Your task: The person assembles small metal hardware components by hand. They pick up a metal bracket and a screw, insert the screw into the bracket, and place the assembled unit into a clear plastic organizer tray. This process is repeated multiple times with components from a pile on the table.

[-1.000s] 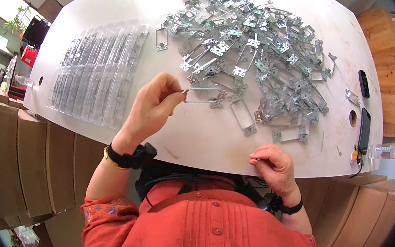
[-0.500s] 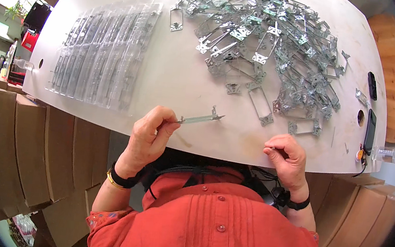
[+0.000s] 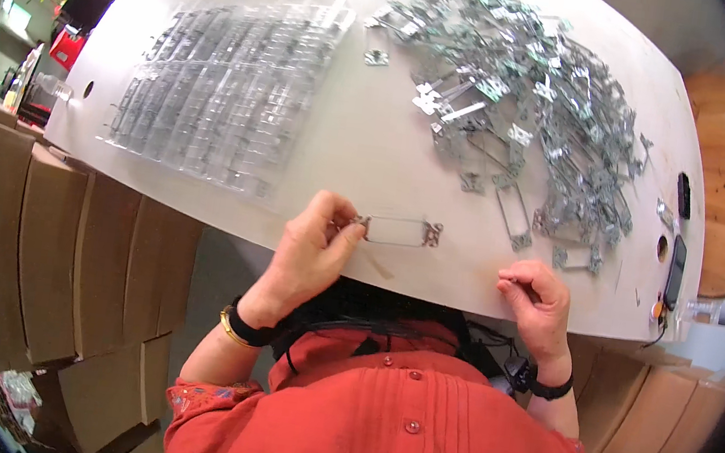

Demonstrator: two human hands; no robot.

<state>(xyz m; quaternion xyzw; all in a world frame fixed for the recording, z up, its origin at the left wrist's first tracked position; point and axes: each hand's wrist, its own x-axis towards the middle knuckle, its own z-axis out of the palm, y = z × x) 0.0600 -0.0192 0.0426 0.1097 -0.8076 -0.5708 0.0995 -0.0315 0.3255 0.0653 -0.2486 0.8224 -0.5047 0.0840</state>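
Near the front edge of the table, my left hand [image 3: 317, 244] pinches one end of a metal bracket [image 3: 432, 234]. The bracket is a narrow open rectangle with a plate at each end, and its broad face is turned up toward me. My right hand [image 3: 539, 304] is held apart from it, to the right, with thumb and fingertips pressed together. Whatever may be in that pinch is too small to make out. Beyond the right hand spreads a heap of similar metal brackets [image 3: 537, 94].
Clear plastic trays [image 3: 307, 84] with narrow slots, holding metal parts, lie on the left of the white table [image 3: 345, 147]. A phone [image 3: 675, 272] and a black object [image 3: 684, 195] lie by the right edge. Cardboard boxes [image 3: 52, 252] stand below the table.
My left hand has turned the bracket from edge-on to face-up. The right hand stays pinched in nearly the same place. The whole view has shifted and tilted slightly.
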